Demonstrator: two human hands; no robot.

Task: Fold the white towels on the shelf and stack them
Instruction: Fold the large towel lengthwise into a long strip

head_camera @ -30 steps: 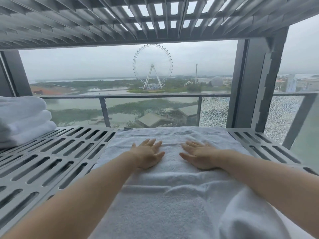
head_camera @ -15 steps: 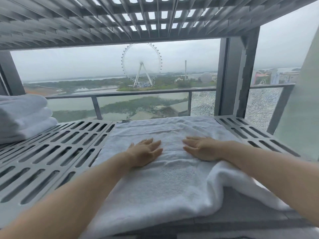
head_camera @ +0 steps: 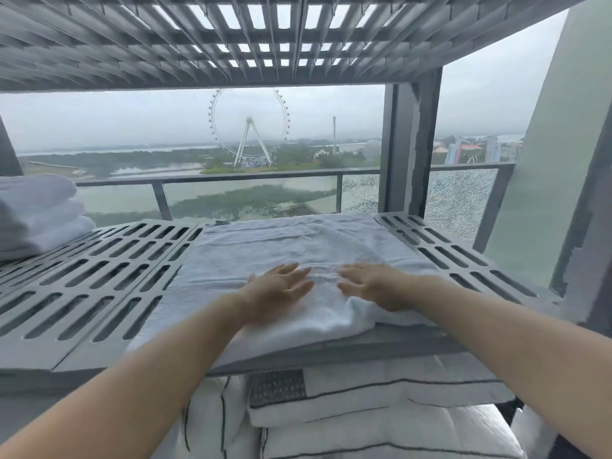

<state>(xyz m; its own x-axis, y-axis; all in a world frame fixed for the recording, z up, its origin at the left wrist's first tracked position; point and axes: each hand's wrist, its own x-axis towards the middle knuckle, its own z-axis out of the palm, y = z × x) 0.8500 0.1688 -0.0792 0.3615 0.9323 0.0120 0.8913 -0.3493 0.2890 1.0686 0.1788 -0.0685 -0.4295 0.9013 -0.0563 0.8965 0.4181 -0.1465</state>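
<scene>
Grey overcast light — Ferris wheel [head_camera: 249, 120] beyond the balcony railing [head_camera: 265, 176]

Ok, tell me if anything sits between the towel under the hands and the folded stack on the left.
Nothing visible does: only bare slotted shelf shows between the white towel and the stack of folded towels.

Towel [head_camera: 265, 246] on shelf [head_camera: 109, 279] centre; folded stack [head_camera: 36, 213] far left; pillows [head_camera: 364, 399] below shelf.

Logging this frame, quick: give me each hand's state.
Left hand: open, flat on the white towel.
Right hand: open, flat on the same towel.
</scene>
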